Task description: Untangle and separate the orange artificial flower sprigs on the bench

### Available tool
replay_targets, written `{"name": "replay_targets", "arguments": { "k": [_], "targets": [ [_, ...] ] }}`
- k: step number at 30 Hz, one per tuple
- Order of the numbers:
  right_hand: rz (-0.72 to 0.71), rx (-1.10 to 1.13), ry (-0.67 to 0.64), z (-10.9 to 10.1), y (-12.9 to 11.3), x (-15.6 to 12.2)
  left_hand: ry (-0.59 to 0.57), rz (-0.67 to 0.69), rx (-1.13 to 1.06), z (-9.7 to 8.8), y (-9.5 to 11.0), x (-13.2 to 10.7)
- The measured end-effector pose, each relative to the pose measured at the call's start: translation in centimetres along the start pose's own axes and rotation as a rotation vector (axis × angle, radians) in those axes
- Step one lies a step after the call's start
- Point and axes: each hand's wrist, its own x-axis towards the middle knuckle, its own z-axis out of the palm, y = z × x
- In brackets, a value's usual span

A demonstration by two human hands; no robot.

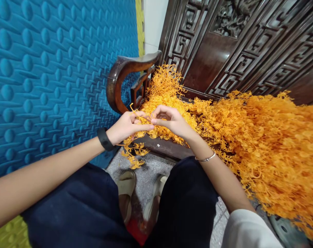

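Observation:
My left hand (129,124), with a black band on the wrist, is closed on a strand of orange plastic stems (134,151). The strand's curly ends hang below the hand, and one thin stem sticks up above the fingers. My right hand (170,119), wearing a thin bangle, meets the left at the fingertips and pinches part of the same orange stems. Exactly what lies between the right fingertips is too small to make out. Right behind both hands lies a heap of the same orange curly pieces (169,86) on the wooden seat.
A dark carved wooden bench (208,58) stands ahead, its curved armrest (113,82) just beyond my left hand. A much larger orange pile (280,144) spreads along the right. Blue textured foam matting (42,86) is on the left. My sandalled feet (126,184) rest on speckled floor.

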Motion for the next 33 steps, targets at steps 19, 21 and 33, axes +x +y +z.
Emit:
{"name": "replay_targets", "arguments": {
  "k": [19,21,33],
  "targets": [
    [0.061,-0.142,0.894,-7.7,4.9,1.9,-0.037,-0.018,0.038,0.1,0.5,-1.9],
    [0.088,-0.189,0.960,-10.5,6.7,1.1,-0.093,0.025,0.051,0.1,0.8,-2.6],
    [0.099,-0.231,0.381,-8.2,5.6,-0.1,-0.040,0.230,0.100,-0.6,0.3,-0.6]
  ]
}}
